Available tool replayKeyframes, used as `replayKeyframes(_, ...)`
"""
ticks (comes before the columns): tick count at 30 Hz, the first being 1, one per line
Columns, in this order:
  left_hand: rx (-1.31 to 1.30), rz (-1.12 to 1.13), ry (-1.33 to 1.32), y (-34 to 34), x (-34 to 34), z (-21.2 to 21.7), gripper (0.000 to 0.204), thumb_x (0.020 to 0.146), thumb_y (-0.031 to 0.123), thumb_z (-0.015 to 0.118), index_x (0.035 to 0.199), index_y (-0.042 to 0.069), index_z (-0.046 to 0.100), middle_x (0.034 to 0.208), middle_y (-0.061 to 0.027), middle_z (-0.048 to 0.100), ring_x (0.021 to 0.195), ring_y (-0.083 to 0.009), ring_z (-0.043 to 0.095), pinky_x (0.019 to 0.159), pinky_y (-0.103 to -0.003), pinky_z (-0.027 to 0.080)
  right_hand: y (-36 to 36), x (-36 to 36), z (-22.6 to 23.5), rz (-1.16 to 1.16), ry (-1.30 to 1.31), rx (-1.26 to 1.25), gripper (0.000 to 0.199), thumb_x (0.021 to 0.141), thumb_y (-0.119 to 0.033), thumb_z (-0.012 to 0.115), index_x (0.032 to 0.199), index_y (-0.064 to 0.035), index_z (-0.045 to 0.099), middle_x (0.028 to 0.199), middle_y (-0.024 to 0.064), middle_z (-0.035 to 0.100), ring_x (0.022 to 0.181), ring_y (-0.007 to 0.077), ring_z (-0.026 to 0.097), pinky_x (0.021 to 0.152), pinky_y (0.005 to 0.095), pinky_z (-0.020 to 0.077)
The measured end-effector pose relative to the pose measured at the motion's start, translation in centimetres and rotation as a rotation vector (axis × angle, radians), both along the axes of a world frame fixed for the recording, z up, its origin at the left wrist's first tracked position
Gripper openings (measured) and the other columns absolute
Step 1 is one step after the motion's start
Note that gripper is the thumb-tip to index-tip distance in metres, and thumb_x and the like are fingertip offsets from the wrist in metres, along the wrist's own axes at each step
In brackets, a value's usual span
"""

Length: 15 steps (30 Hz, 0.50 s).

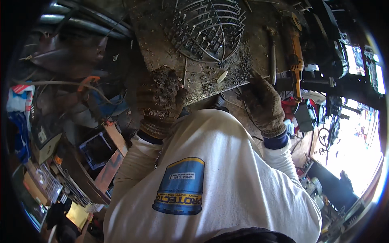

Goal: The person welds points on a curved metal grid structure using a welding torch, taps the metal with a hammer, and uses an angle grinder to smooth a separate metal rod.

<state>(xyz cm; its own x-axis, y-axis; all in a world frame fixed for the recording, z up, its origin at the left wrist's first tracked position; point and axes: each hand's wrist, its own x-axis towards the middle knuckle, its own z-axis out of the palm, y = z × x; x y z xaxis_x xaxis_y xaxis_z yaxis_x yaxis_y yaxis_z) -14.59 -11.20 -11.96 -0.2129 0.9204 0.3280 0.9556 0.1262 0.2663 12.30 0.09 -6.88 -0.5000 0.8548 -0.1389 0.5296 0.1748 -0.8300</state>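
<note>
Both my hands wear dirty brown knit gloves. My left hand [160,103] is at the near edge of a grimy metal worktable [158,52], its fingers curled; what they close on, if anything, is hidden. Beside its thumb a thin rod [185,73] lies on the tabletop. At the table's near right corner, my right hand [264,105] has its fingers stretched toward the edge and nothing visible in them. Farther back on the table stands a rounded cage of bent metal rods [210,30]. A small pale stick [222,77] lies between my hands.
A hammer [272,56] lies along the table's right side. Next to it is an orange angle grinder [297,60] with a disc. Dark metal grit [244,60] covers the tabletop. An orange clamp-like tool [88,83] and a blue crate [96,150] are on the left.
</note>
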Motion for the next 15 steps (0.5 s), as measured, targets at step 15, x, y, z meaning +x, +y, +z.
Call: replayKeyframes(15,0.055,-0.228,0.104,0.6,-4.3,1.3,0.032,0.09,0.027,0.067,0.116,0.007,0.064,0.118,-0.0112,0.063,0.108,-0.0284,0.06,0.092,-0.042,0.05,-5.2,1.1,-0.5,-0.141,-0.212,0.08,0.047,0.091,-0.018,0.067,0.132,-0.0001,0.054,0.116,0.0217,0.066,0.106,0.0338,0.066,0.089,0.0388,0.0535)
